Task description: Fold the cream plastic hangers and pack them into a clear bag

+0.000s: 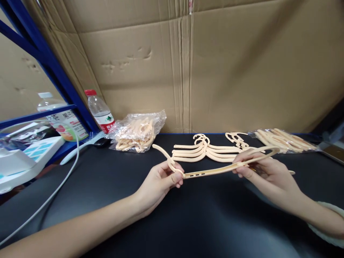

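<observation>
I hold one cream plastic hanger [212,171] above the black tabletop [188,222], stretched between both hands. My left hand [161,181] pinches it near the hook end, thumb and fingers closed on the plastic. My right hand [264,172] grips the other arm of the same hanger, fingers wrapped around it. Just behind it, a small stack of assembled cream hangers [201,150] lies flat on the table. A clear bag of hanger pieces [137,132] sits at the back left, and another bag of pieces [282,140] at the back right.
A cardboard wall [204,64] closes off the back. A water bottle with a red cap [100,109] stands beside a blue shelf frame [51,68]. A white device [24,157] and a white cable [53,190] lie at the left. Loose hooks [236,138] rest behind the stack.
</observation>
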A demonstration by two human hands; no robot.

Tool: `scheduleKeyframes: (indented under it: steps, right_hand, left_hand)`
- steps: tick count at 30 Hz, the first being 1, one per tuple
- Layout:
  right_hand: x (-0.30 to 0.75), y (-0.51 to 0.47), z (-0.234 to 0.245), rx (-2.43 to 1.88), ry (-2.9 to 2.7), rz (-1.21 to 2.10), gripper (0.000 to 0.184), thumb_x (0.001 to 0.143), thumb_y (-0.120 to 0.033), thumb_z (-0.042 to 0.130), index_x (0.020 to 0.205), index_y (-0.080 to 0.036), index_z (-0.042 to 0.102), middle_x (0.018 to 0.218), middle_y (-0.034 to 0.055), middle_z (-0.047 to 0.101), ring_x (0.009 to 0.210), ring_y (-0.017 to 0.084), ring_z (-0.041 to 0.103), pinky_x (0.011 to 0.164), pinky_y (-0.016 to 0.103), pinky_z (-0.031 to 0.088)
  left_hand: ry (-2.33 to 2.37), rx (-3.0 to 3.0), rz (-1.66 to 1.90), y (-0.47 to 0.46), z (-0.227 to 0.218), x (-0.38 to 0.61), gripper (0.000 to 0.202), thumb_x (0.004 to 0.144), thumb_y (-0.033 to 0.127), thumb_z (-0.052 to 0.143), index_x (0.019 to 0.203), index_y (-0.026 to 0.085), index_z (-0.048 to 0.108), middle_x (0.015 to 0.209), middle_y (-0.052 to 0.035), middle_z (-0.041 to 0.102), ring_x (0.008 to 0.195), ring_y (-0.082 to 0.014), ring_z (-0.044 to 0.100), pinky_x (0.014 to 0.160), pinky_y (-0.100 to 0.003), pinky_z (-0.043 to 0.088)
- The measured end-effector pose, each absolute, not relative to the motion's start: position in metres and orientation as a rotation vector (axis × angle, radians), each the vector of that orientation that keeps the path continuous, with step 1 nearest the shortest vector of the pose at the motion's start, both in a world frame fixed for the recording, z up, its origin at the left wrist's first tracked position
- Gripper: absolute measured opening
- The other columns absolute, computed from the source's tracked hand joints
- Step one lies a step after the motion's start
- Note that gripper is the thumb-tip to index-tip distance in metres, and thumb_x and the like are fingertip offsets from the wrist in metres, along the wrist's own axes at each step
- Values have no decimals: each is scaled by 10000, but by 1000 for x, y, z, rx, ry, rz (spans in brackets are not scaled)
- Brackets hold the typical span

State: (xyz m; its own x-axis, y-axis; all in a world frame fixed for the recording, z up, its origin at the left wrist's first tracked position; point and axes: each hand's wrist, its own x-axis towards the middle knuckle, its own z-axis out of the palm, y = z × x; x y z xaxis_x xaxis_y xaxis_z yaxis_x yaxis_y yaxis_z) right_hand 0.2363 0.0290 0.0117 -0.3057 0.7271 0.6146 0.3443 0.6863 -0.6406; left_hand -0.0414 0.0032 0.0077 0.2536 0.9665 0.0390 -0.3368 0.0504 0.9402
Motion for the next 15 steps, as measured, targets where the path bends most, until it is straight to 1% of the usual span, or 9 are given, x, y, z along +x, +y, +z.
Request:
scheduleKeyframes:
  steps: [2, 5, 7, 9, 12, 15]
  right_hand:
    - [236, 27, 13, -833, -1921, 480, 65, 897, -285, 610, 904, -233, 647, 878, 49, 643, 750, 176, 637, 605, 258, 532]
    - [235, 25, 14, -833, -1920, 445, 62, 890, -288, 619, 906, -239, 654, 879, 46, 652, 754, 177, 639, 603, 256, 530]
    - [235, 24, 14, -828, -1917, 418, 62, 888, -290, 620, 903, -243, 657, 870, 45, 661, 761, 183, 641, 605, 259, 529]
    - [235, 24, 13, -828, -1920, 399, 65, 886, -296, 621, 896, -245, 660, 859, 47, 668, 763, 192, 642, 615, 269, 531]
    - [235, 23, 12, -839, -1910, 373, 72, 882, -310, 624, 883, -248, 659, 852, 51, 675, 751, 199, 642, 635, 288, 539]
    - [233, 21, 10, -844, -1922, 364, 72, 884, -319, 622, 886, -258, 659, 851, 48, 680, 762, 204, 646, 676, 306, 545]
  left_hand:
    - [706, 1064, 1137, 3, 8, -42, 181, 759, 246, 800, 754, 142, 652, 717, 19, 542, 643, -69, 509, 621, -169, 443]
    - [651, 1048, 1058, 2, 10, -43, 172, 766, 240, 792, 776, 141, 651, 909, -15, 569, 771, -106, 568, 724, -230, 502]
    - [630, 1033, 1006, 1, 11, -43, 179, 764, 242, 793, 796, 142, 648, 1016, -40, 585, 822, -142, 617, 751, -268, 520]
    - [602, 1026, 980, 1, 11, -44, 178, 775, 242, 784, 811, 143, 641, 983, -49, 612, 807, -156, 644, 737, -268, 520]
    - [591, 1023, 986, 1, 9, -44, 177, 779, 229, 782, 798, 136, 633, 864, -42, 635, 747, -137, 640, 690, -230, 504]
    - [601, 1024, 1008, 0, 7, -43, 208, 750, 233, 808, 773, 126, 632, 829, -44, 646, 717, -130, 634, 659, -213, 484]
